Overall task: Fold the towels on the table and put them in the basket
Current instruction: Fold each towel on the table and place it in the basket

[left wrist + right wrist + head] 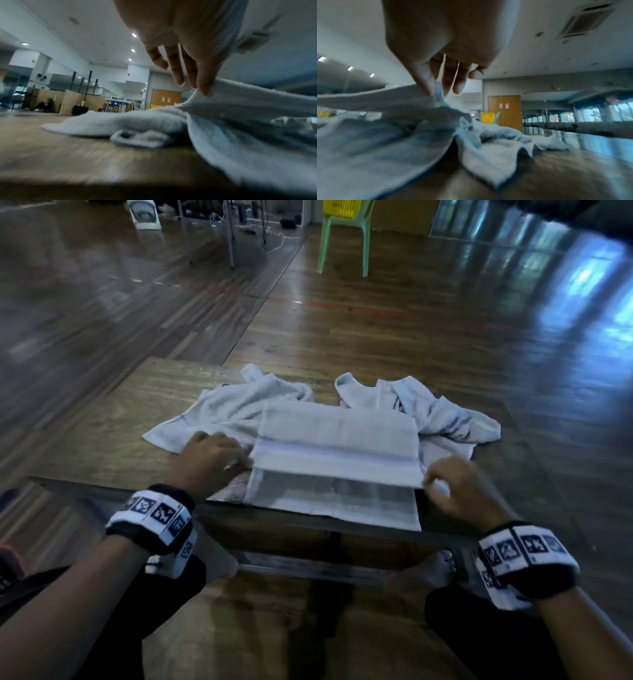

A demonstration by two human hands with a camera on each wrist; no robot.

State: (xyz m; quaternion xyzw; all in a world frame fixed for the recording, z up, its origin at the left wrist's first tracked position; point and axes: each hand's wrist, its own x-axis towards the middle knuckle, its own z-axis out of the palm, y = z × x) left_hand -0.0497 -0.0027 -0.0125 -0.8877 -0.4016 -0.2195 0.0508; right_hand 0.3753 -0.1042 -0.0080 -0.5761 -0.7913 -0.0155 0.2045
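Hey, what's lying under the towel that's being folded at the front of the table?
Under the folded towel lie parts of two crumpled towels, one poking out left, one right. The table shows around them. How far they reach underneath, or whether anything else is there, is covered.

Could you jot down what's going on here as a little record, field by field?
surface: wooden table
being folded: front towel, its top layer doubled toward the near edge
left hand: pinches the fold's left corner
right hand: pinches the fold's right corner
waiting: two crumpled towels, back left and back right
basket: yellow basket on a green chair, far behind
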